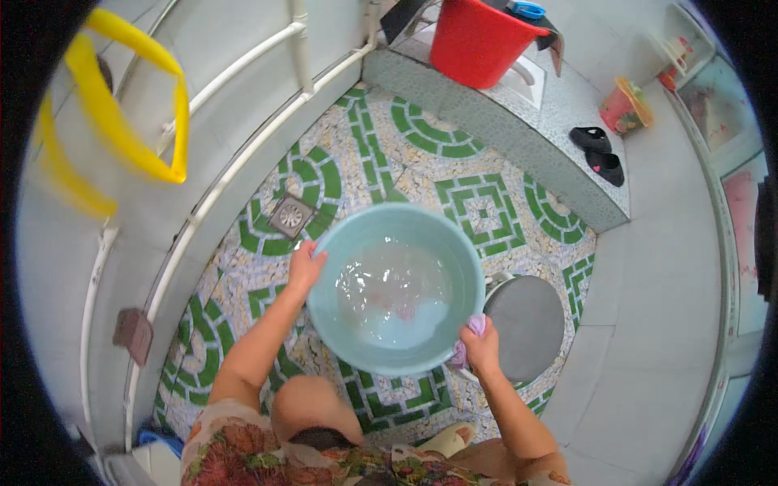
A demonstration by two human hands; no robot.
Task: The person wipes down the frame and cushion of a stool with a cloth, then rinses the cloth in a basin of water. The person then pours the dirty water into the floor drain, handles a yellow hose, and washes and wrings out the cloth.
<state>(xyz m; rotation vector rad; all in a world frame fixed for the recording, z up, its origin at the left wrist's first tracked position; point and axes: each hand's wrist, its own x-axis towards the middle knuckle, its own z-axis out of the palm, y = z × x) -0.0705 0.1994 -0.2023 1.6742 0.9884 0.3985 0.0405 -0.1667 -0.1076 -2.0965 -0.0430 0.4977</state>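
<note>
Arms [253, 356] outstretched across the tiled floor [374, 158] short of its far edge, my left hand [306, 269] curls over the basin [444, 247] rim; my right hand [481, 347] clenches purple cloth [476, 324].

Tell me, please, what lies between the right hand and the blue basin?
In the head view, a bunched purple cloth lies between the right hand and the rim of the blue basin; whether the hand also touches the rim is hidden.

My basin [397, 222] teal, cloth [476, 325] at right lilac; my clothing [231, 448], near, flower-printed. Floor [462, 193] green geometrics on cream pebble pattern. Far bucket [482, 44] red.
</note>
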